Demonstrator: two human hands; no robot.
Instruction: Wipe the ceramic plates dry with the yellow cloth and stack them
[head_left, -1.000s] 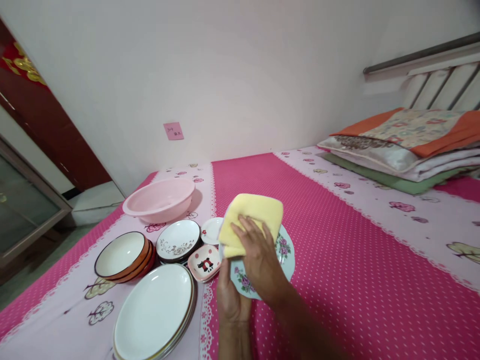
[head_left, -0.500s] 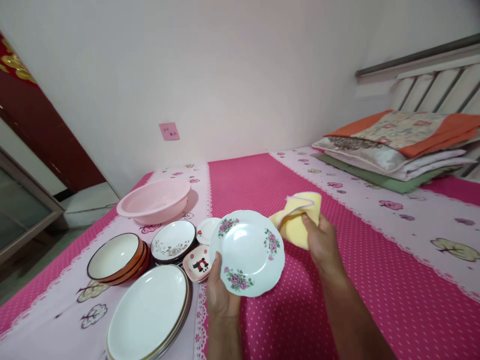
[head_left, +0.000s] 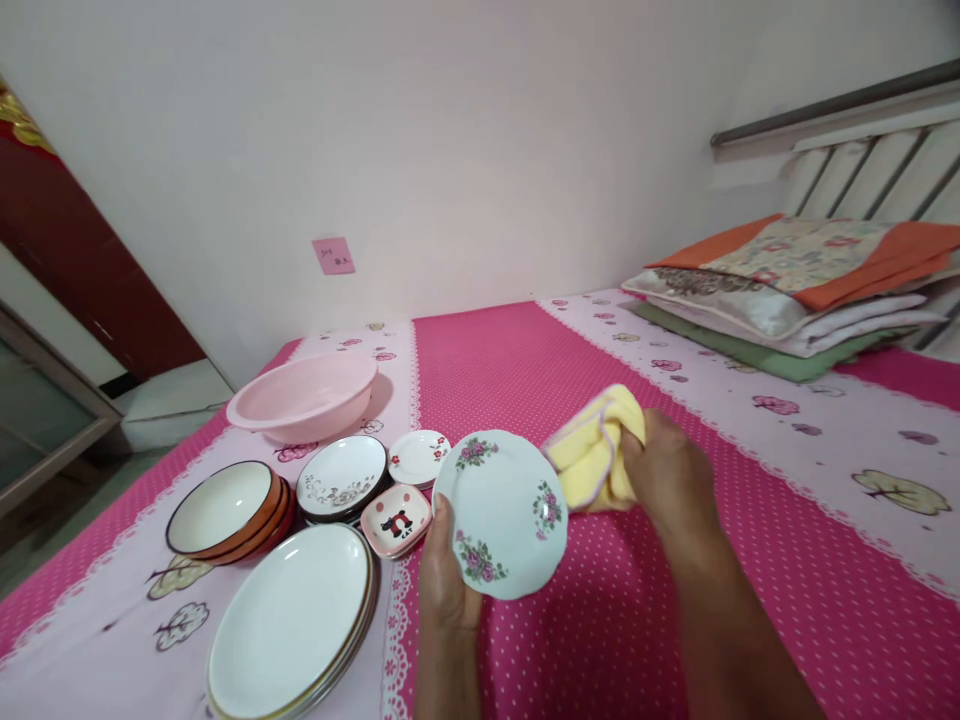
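– The yellow cloth [head_left: 596,455] has moved off the plate since a second ago, yes?
– Yes, the right hand [head_left: 667,480] now bunches it tightly, just beside the rim. The left hand [head_left: 444,590] grips the floral plate [head_left: 504,512] by its lower edge, tilted, above the pink bedsheet [head_left: 600,620], near the cat dish [head_left: 396,520]

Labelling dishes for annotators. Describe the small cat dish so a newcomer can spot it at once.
On the pink bedspread, look at the cluster of dishes in front of the pink basin. The cat dish sits at the cluster's right edge, between the large white plates and the floral plate in the left hand. It alone is small, squarish and pink-rimmed, with a black cat figure.
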